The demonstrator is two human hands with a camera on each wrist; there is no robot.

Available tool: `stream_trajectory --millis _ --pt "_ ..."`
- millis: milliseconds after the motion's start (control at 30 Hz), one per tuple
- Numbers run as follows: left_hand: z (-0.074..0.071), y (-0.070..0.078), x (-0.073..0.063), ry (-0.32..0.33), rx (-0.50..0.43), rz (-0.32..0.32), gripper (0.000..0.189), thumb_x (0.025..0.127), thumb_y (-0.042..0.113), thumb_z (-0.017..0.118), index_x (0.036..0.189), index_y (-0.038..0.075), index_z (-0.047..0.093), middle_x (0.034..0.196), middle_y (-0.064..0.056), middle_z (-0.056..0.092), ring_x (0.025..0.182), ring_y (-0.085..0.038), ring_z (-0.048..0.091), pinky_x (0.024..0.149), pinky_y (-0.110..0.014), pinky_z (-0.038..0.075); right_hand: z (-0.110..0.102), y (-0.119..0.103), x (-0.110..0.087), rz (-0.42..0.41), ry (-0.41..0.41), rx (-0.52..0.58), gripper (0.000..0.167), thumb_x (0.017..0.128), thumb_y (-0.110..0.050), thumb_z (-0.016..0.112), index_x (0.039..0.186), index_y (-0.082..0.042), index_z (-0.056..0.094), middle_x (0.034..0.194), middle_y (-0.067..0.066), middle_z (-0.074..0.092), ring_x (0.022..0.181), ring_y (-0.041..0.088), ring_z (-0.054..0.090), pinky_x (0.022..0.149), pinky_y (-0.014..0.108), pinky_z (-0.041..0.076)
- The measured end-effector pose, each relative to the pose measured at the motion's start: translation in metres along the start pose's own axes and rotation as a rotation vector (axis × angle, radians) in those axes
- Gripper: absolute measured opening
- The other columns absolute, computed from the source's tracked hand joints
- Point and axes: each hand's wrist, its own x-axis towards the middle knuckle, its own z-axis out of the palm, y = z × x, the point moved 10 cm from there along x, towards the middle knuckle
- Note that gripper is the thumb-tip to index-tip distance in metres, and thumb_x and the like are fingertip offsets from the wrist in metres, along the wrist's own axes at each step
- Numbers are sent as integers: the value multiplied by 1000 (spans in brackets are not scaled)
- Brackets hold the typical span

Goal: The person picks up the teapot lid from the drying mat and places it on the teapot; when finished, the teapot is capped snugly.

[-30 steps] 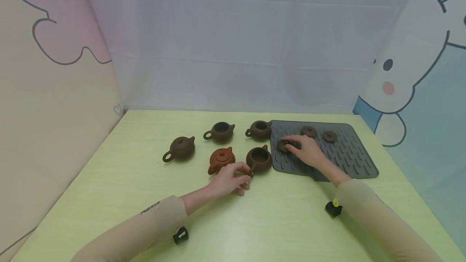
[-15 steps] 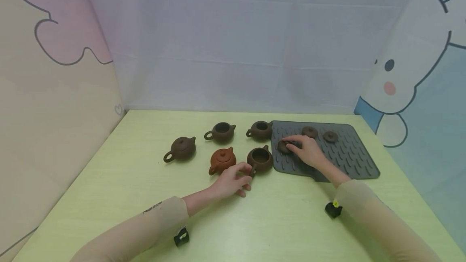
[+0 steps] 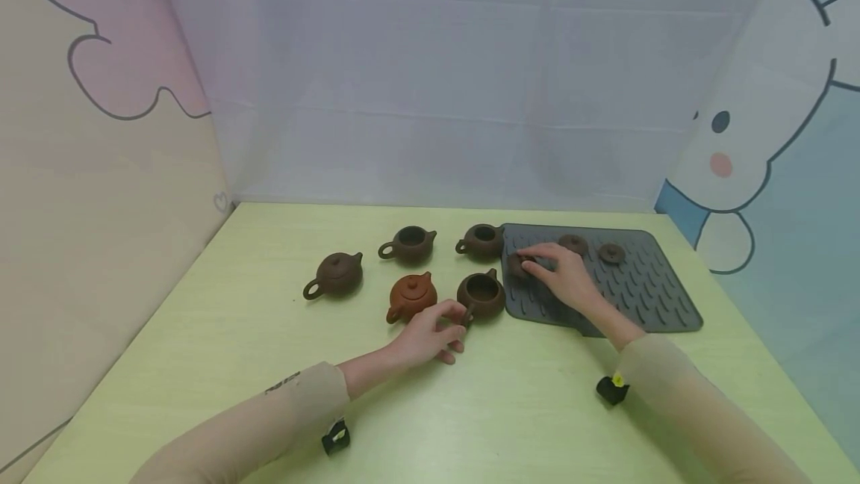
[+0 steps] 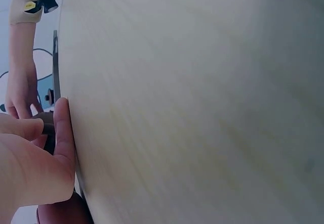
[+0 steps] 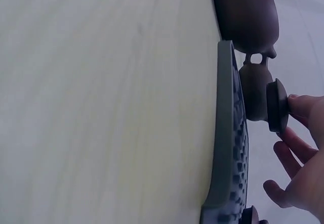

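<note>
My right hand (image 3: pixel 564 275) pinches a dark brown teapot lid (image 5: pixel 276 106) by its knob. In the right wrist view this lid hangs above the grey ridged mat (image 5: pixel 223 133). The left hand (image 3: pixel 426 336) holds the handle of a lidless brown teapot (image 3: pixel 485 297) between thumb and fingers; the handle (image 4: pixel 48 128) shows partly in the left wrist view. That teapot stands on the table beside the mat's left edge, its dark opening facing up. A reddish teapot (image 3: pixel 412 295) with its lid on sits just left of it, close by the left hand.
Two more lids, one (image 3: pixel 573 245) and another (image 3: pixel 611 253), lie on the mat. Behind stand two lidless brown teapots, one (image 3: pixel 484 242) at the mat's edge and one (image 3: pixel 412 246) farther left. A lidded brown teapot (image 3: pixel 338 275) is at the left.
My right hand has raised the lid off the mat and shifted it slightly left. The left hand stays at the teapot's handle.
</note>
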Motion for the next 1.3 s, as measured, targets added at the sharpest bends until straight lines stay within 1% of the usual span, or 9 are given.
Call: stream_trajectory --millis 267,467,633,867,1067,1300 --pt "1 0 0 -6 -9 6 27 97 7 59 125 9 58 99 -18 67 74 -14 67 61 -30 61 -5 -15 -1 -6 51 59 32 95 -31 66 124 -19 69 130 10 63 124 32 55 102 59 45" --pt "0 1 0 -4 -2 11 27 97 7 59 124 8 58 97 -18 67 72 -13 67 60 -30 61 -3 -27 -2 -2 62 130 34 94 -36 66 125 -22 69 130 8 61 125 30 53 104 60 43" --pt "0 1 0 -2 3 14 27 97 8 60 124 9 58 94 -18 68 72 -14 67 60 -31 61 1 -37 -5 -16 57 178 33 94 -36 66 124 -23 69 129 7 61 124 29 53 104 60 42" --pt "0 2 0 -8 -1 5 27 97 8 60 124 9 58 94 -18 67 73 -14 67 61 -31 61 9 -49 -7 -51 74 203 28 93 -32 70 119 -23 72 122 5 63 118 25 55 101 57 45" --pt "0 3 -1 -12 9 -5 28 98 9 59 126 9 57 99 -17 67 75 -14 67 62 -31 61 19 -59 -11 -88 46 224 27 92 -30 70 118 -24 72 121 4 64 116 24 56 100 57 45" --pt "1 4 -3 -19 6 6 27 98 9 59 126 9 57 98 -20 67 76 -14 67 63 -31 61 27 -64 -14 -94 14 213 26 92 -30 71 117 -25 73 119 4 63 115 26 55 97 58 46"
